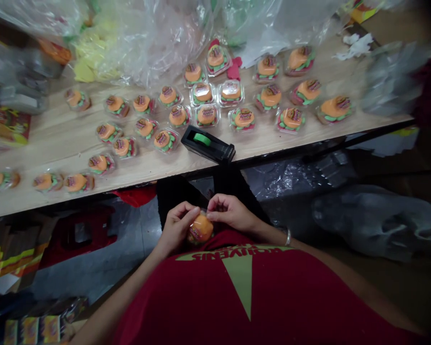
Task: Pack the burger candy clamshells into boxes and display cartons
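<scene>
Left hand (175, 226) and right hand (230, 213) are gripping an orange burger-shaped candy in clear plastic shell (200, 230) below wooden table (57, 143).

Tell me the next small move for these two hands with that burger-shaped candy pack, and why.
Probably press the lid shut and smooth it down. Both the left hand and the right hand pinch the top of one candy pack in the lap, fingertips meeting at its upper edge. The tape dispenser sits at the table edge, among many similar packs.
</scene>
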Available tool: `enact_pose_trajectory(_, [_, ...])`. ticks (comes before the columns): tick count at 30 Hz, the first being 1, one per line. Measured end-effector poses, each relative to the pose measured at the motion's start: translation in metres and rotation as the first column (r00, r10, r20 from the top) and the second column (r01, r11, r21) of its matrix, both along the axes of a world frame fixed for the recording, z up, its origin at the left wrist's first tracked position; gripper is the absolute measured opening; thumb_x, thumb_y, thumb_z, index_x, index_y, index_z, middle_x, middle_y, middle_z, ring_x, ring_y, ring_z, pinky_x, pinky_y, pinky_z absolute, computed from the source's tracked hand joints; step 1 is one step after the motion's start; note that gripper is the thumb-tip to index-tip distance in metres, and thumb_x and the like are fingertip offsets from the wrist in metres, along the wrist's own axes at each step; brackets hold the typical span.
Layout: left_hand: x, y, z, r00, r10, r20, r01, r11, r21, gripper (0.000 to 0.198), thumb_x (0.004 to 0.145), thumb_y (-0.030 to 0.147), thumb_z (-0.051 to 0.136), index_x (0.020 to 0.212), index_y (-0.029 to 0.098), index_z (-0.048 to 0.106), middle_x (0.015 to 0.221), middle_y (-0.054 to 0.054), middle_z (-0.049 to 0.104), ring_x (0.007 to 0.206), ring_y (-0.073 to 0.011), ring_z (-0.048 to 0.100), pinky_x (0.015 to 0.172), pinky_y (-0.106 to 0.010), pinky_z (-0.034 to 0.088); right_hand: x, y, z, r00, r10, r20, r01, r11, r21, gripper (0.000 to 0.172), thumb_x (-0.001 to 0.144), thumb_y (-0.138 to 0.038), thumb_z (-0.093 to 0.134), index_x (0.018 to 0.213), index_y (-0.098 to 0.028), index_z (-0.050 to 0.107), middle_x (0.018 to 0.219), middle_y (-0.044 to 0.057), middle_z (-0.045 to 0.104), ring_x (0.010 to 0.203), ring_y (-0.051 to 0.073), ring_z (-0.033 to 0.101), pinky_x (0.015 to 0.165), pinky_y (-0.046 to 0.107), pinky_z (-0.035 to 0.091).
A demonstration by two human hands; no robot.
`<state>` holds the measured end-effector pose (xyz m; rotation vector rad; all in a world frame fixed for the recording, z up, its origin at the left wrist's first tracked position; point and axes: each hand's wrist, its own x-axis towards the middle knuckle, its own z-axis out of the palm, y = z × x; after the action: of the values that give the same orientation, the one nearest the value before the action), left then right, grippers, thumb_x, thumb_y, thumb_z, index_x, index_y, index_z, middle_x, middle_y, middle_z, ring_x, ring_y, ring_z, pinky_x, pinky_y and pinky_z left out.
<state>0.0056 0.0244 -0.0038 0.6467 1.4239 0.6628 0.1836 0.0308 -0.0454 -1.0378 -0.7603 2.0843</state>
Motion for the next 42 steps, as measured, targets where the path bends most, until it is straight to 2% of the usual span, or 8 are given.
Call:
enact_pose_trajectory(5, [-0.004,-0.006,-0.001,0.997,0.076,0.003,-0.076,0.997,-0.018,0.039,0.068,0.044,0.081,0.070,0.015,0.055,0.062,0.003,0.061,0.052,-0.0092,0.053,0.050,-0.021,0.044,0.007,-0.007,0.005,0.966,-0.163,0.199,0.150,0.986,0.079,0.021,0.073,-0.034,0.072,0.076,-0.017,0.059,0.069,-0.003,0.056,0.061,0.010,0.048,0.058,0.024,0.040])
enact_pose_trajectory(14, [0.000,-0.009,-0.002,0.995,0.097,-0.030,-0.095,0.994,0.062,0.040,0.066,0.045,0.082,0.064,0.015,0.056,0.055,0.002,0.058,0.047,-0.0073,0.048,0.047,-0.019,0.041,0.005,-0.004,0.016,0.953,0.188,0.237,-0.230,0.960,0.163,0.005,0.080,-0.020,0.060,0.079,-0.015,0.061,0.071,-0.002,0.057,0.064,0.010,0.049,0.061,0.023,0.038])
enact_pose_trajectory(20, [-0.002,-0.006,0.000,0.998,0.057,-0.026,-0.055,0.995,0.085,0.040,0.066,0.047,0.082,0.065,0.014,0.058,0.057,0.001,0.060,0.049,-0.0088,0.051,0.048,-0.019,0.042,0.014,0.005,0.018,0.816,0.382,0.434,-0.522,0.809,0.269,0.018,0.089,-0.024,0.055,0.073,-0.016,0.058,0.069,-0.001,0.056,0.064,0.011,0.048,0.059,0.023,0.035])
enact_pose_trajectory(22, [-0.003,0.003,0.003,0.994,0.101,-0.028,-0.099,0.991,0.089,0.041,0.064,0.047,0.083,0.064,0.015,0.057,0.055,0.002,0.058,0.046,-0.0079,0.049,0.046,-0.019,0.040,0.023,0.016,0.021,0.770,0.281,0.573,-0.546,0.756,0.362,0.024,0.092,-0.028,0.054,0.072,-0.016,0.059,0.069,0.000,0.056,0.064,0.013,0.050,0.060,0.024,0.036])
enact_pose_trajectory(27, [0.001,0.034,0.008,0.987,0.155,-0.035,-0.146,0.973,0.179,0.044,0.057,0.047,0.085,0.061,0.014,0.057,0.051,0.004,0.055,0.043,-0.0059,0.045,0.042,-0.016,0.036,0.048,0.076,0.028,0.500,-0.476,0.723,-0.322,0.673,0.666,0.023,0.097,-0.025,0.046,0.100,-0.017,0.067,0.099,0.009,0.062,0.090,0.020,0.058,0.080,0.030,0.041])
enact_pose_trajectory(30, [0.006,0.047,0.004,0.991,0.132,-0.005,-0.128,0.973,0.192,0.042,0.056,0.046,0.085,0.061,0.015,0.058,0.051,0.004,0.056,0.043,-0.0064,0.046,0.042,-0.017,0.037,0.053,0.111,0.023,0.377,-0.487,0.788,-0.380,0.695,0.611,0.019,0.093,-0.028,0.054,0.095,-0.017,0.069,0.092,0.008,0.061,0.082,0.020,0.057,0.074,0.031,0.040])
enact_pose_trajectory(36, [0.009,0.064,-0.006,0.994,0.109,0.025,-0.112,0.970,0.218,0.040,0.056,0.045,0.085,0.062,0.015,0.059,0.051,0.003,0.058,0.043,-0.0075,0.048,0.044,-0.018,0.038,0.050,0.135,0.001,0.638,-0.317,0.702,-0.163,0.835,0.525,0.013,0.077,-0.024,0.064,0.067,-0.017,0.062,0.059,-0.002,0.053,0.059,0.013,0.046,0.059,0.026,0.034])
enact_pose_trajectory(42, [0.010,0.075,-0.013,0.994,0.104,0.036,-0.109,0.980,0.165,0.041,0.052,0.044,0.086,0.060,0.015,0.059,0.049,0.004,0.056,0.041,-0.0065,0.045,0.042,-0.018,0.035,0.067,0.117,-0.011,0.951,-0.249,0.183,0.202,0.950,0.240,0.032,0.064,-0.043,0.077,0.070,-0.018,0.057,0.070,-0.004,0.056,0.068,0.012,0.054,0.071,0.027,0.047])
